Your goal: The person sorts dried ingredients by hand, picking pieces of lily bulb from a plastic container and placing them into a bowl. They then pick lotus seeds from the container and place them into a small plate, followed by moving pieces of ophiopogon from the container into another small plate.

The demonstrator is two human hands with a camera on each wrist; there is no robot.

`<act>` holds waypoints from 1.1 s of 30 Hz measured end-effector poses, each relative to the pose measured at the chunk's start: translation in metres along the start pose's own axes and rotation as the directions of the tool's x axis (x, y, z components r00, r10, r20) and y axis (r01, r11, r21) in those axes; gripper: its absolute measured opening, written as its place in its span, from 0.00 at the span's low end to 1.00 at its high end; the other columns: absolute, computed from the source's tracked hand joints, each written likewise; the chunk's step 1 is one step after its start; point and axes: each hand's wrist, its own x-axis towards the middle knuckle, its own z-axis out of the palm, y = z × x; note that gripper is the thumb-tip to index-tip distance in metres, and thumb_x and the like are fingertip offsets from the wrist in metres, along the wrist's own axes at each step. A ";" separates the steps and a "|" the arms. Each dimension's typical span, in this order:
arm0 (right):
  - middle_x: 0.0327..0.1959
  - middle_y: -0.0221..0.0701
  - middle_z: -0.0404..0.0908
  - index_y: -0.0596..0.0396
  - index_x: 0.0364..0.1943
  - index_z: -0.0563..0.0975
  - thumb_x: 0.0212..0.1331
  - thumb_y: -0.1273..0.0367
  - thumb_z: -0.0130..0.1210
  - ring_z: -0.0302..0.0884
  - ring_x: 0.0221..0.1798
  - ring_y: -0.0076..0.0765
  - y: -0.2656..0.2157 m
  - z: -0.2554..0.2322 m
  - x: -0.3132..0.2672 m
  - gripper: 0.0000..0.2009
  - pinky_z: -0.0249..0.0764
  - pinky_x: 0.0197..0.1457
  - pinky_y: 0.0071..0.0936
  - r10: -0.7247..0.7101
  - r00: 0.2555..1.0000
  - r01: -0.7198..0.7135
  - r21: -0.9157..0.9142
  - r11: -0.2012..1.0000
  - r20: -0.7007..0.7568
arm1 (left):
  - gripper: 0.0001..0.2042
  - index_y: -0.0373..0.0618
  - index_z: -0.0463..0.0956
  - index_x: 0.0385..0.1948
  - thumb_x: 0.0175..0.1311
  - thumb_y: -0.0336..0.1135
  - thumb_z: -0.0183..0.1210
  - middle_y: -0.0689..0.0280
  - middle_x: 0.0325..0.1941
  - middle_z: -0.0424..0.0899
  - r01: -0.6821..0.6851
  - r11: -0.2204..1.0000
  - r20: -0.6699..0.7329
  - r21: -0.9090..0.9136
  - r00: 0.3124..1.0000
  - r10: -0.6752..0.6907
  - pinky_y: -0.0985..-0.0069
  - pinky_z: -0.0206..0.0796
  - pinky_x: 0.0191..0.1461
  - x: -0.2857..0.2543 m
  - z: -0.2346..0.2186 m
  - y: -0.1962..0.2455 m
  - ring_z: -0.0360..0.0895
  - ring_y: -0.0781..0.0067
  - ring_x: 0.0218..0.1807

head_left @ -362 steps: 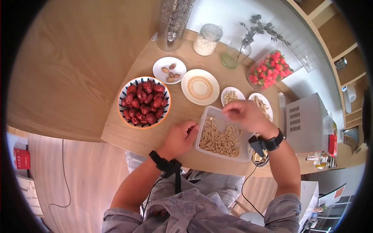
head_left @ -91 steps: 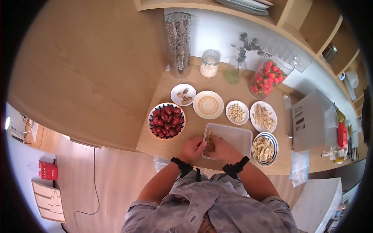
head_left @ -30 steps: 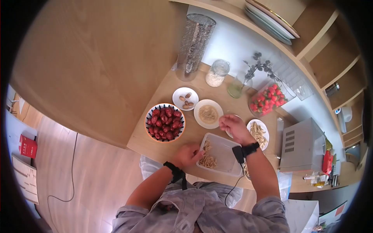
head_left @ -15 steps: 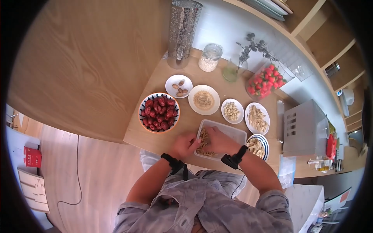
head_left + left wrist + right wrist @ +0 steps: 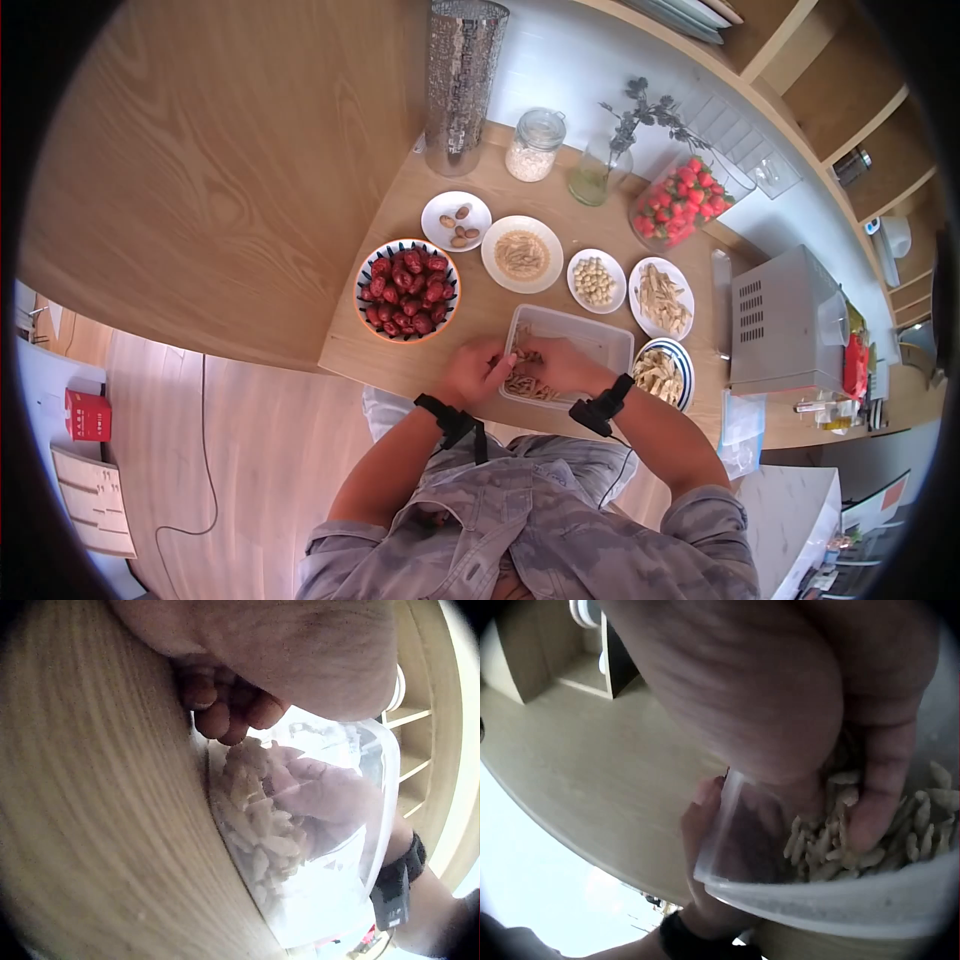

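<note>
A clear plastic box (image 5: 590, 330) sits at the table's front, with small pale spindle-shaped dried roots (image 5: 832, 844) gathered at its left end. My right hand (image 5: 553, 366) reaches into the box, its fingers bent down into the roots with some between thumb and fingers. At the box's left wall, my left hand (image 5: 472, 372) grips the rim, thumb at the top edge and curled fingers (image 5: 232, 724) outside. Behind the box, a patterned plate (image 5: 497, 243) carries a small heap of the same roots.
A bowl of red dates (image 5: 408, 290) stands left, near a plate of brown nuts (image 5: 433, 213). To the right are a plate of round pale seeds (image 5: 594, 282), a plate (image 5: 643, 277) and a blue-rimmed bowl (image 5: 686, 372) of pale slices. Glass jars and vases line the back.
The patterned plate, bare three seconds ago, now holds roots. My right hand has moved from near that plate back into the box. The box holds fewer roots than twelve seconds ago.
</note>
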 end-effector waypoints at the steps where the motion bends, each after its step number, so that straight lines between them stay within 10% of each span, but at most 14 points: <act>1: 0.37 0.35 0.86 0.59 0.48 0.80 0.70 0.65 0.63 0.90 0.42 0.34 -0.006 -0.004 -0.003 0.12 0.84 0.47 0.32 0.153 0.986 -0.160 0.109 0.981 0.066 | 0.16 0.41 0.80 0.28 0.71 0.45 0.62 0.53 0.25 0.78 -0.001 1.000 -0.001 -0.001 1.000 0.001 0.55 0.67 0.33 0.000 0.000 0.000 0.76 0.44 0.29; 13: 0.43 0.25 0.83 0.57 0.52 0.79 0.75 0.62 0.60 0.83 0.41 0.19 -0.006 -0.057 -0.022 0.13 0.82 0.46 0.24 0.104 0.947 -0.254 0.514 0.819 0.303 | 0.18 0.41 0.79 0.27 0.70 0.47 0.62 0.54 0.24 0.77 -0.004 1.000 0.006 0.008 1.000 0.004 0.56 0.66 0.33 0.001 -0.001 -0.004 0.77 0.47 0.28; 20: 0.47 0.29 0.81 0.57 0.54 0.78 0.74 0.65 0.62 0.81 0.45 0.25 -0.017 -0.099 0.044 0.13 0.82 0.51 0.24 0.013 1.000 -0.011 0.840 0.542 0.004 | 0.18 0.41 0.81 0.28 0.70 0.48 0.63 0.55 0.25 0.78 0.063 0.998 0.043 -0.009 0.997 -0.062 0.57 0.67 0.32 0.000 -0.003 -0.002 0.77 0.49 0.28; 33: 0.57 0.36 0.79 0.64 0.62 0.73 0.77 0.63 0.56 0.80 0.60 0.34 -0.010 -0.106 0.111 0.19 0.83 0.62 0.34 0.175 0.960 0.032 0.710 0.704 -0.217 | 0.13 0.39 0.80 0.31 0.70 0.41 0.62 0.55 0.26 0.78 0.016 0.998 0.024 -0.059 1.000 -0.015 0.62 0.67 0.31 -0.002 -0.001 -0.003 0.76 0.52 0.26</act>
